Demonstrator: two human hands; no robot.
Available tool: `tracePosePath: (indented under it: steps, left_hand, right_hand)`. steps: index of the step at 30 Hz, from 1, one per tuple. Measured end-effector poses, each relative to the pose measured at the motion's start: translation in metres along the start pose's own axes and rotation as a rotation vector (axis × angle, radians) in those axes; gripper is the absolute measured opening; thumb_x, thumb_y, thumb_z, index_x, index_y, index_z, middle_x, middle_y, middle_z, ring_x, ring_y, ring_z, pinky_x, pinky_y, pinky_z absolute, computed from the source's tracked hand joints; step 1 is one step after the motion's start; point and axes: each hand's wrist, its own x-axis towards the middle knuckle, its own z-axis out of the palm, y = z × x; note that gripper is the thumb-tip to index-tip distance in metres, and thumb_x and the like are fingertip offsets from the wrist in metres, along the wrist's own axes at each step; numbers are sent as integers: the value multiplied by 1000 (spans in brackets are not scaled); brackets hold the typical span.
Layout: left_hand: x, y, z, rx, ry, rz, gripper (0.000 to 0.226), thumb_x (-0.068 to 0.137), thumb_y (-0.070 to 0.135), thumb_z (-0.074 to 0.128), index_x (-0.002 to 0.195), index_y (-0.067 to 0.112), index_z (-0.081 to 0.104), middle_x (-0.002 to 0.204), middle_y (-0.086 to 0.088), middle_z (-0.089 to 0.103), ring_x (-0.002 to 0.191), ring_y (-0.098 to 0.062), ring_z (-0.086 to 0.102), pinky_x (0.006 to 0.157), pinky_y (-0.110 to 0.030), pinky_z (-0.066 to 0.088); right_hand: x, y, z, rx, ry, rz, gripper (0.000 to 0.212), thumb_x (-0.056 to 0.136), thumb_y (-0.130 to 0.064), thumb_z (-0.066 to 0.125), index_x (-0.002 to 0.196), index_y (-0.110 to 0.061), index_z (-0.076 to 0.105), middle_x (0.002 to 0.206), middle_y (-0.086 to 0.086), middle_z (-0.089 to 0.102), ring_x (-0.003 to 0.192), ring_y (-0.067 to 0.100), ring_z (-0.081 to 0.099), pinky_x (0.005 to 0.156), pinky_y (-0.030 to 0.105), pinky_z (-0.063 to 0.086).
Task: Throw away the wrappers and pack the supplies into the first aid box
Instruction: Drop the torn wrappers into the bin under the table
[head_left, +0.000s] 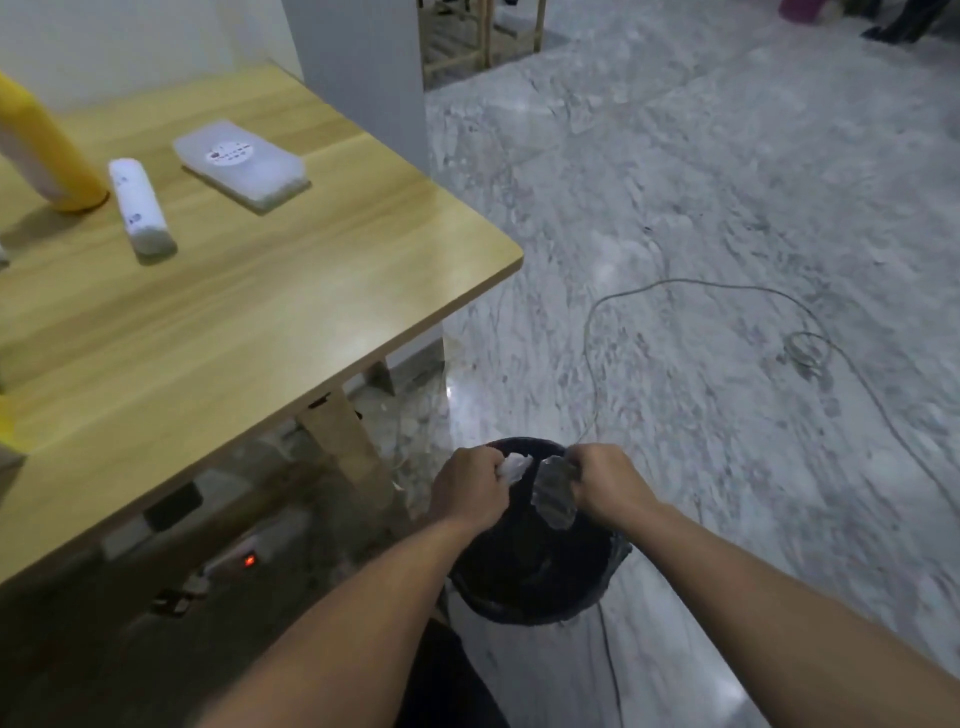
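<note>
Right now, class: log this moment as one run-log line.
left hand: grips white wrapper | right hand: grips clear wrapper | both over black bin | table: supplies unpacked

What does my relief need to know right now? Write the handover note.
Left hand: shut on a white wrapper, above the black bin.
Right hand: shut on a clear wrapper, also over the bin.
On the table: white roll, flat white pack, yellow bottle.
Done: wrappers carried to bin.
Left: drop them, pack supplies; first aid box not in view.
</note>
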Motion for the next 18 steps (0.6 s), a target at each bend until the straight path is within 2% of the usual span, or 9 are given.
tracePosePath:
  steps: [2, 4, 6, 7, 9, 11, 14, 18]
  left_hand:
    - [6, -10, 8, 0, -28, -5, 44, 85, 14, 56, 47, 18, 35, 51, 0, 43, 61, -27, 54, 55, -35, 41]
    - [10, -17, 13, -22, -52, -25, 32, 85, 18, 58, 56, 13, 48, 65, -10, 59, 71, -32, 61, 63, -39, 49]
    - [11, -21, 12, -60, -84, -19, 21, 85, 28, 65, 79, 8, 66, 83, -12, 68, 82, -30, 65, 73, -40, 53]
    - [10, -22, 11, -68, -104, -28, 24, 83, 29, 68, 95, 8, 70, 94, -11, 70, 89, -28, 65, 80, -39, 54]
    - [12, -24, 7, -52, -130, -52, 34, 82, 22, 70, 113, 9, 66, 109, -10, 69, 102, -27, 64, 88, -39, 53]
    - [13, -24, -1, -18, -131, -67, 32, 82, 20, 69, 113, 12, 66, 109, -8, 69, 103, -26, 64, 88, -35, 52]
    - [15, -18, -20, 35, -135, -48, 32, 83, 24, 67, 112, 12, 65, 113, -6, 68, 105, -24, 63, 85, -34, 50]
    - [14, 1, -54, 74, -161, -26, 48, 85, 28, 65, 129, 13, 56, 128, -7, 61, 115, -25, 59, 94, -36, 49]
  right_hand:
    - [4, -1, 10, 15, -7, 11, 15, 84, -14, 55, 90, -7, 67, 93, 18, 66, 86, 35, 63, 66, 36, 48]
    - [9, 0, 19, 17, -19, 22, 16, 87, -20, 54, 91, -11, 67, 98, 18, 64, 87, 34, 62, 64, 30, 39]
    - [12, 0, 23, 12, -33, 21, 18, 87, -26, 54, 98, -15, 64, 103, 17, 63, 94, 33, 60, 66, 29, 36]
    - [13, -1, 24, 8, -49, 20, 22, 87, -29, 55, 103, -16, 62, 105, 16, 63, 97, 34, 60, 68, 29, 36]
    - [14, -3, 22, -10, -89, 30, 34, 85, -31, 56, 116, -18, 56, 110, 14, 62, 100, 33, 59, 72, 32, 42]
    - [16, -7, 15, -30, -107, 31, 42, 85, -27, 57, 125, -17, 52, 117, 13, 61, 102, 31, 60, 78, 35, 47]
    - [16, -15, -2, -14, -93, 23, 38, 85, -23, 59, 122, -15, 55, 115, 12, 64, 102, 30, 61, 81, 38, 52]
    - [11, -31, -38, 33, -67, 8, 39, 86, -25, 62, 123, -15, 57, 112, 6, 66, 98, 26, 62, 86, 37, 52]
